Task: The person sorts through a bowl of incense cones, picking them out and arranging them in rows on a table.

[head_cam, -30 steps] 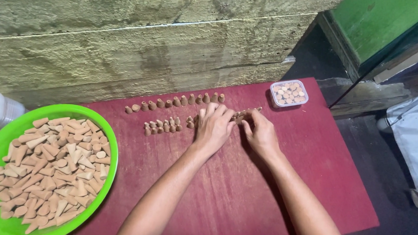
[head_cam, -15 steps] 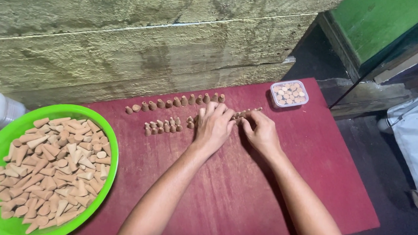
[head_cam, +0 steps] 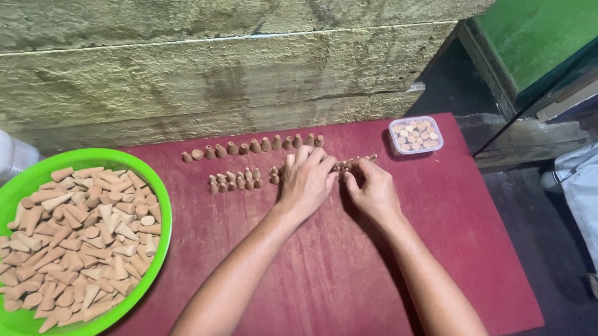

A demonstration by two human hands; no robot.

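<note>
Since the earlier frames little had moved; both hands had stayed at the right end of the nearer row of cones, the right hand edging only slightly closer to the left.

In the head view the left hand [head_cam: 306, 180] lay palm down on the red board [head_cam: 348, 284], fingers loosely spread and curled over the nearer row of cones [head_cam: 236, 181]; whether it gripped a cone could not be told; the right hand [head_cam: 372, 190] sat just beside it, fingertips pinched toward a few small cones [head_cam: 357, 162] at the row's end. A farther row of cones [head_cam: 253, 146] stood upright behind, near the stone wall [head_cam: 202, 70]; a small clear tub [head_cam: 416, 135] of cones rested at the board's far right corner; a green bowl [head_cam: 164, 216] heaped with cones sat at the left edge.
</note>
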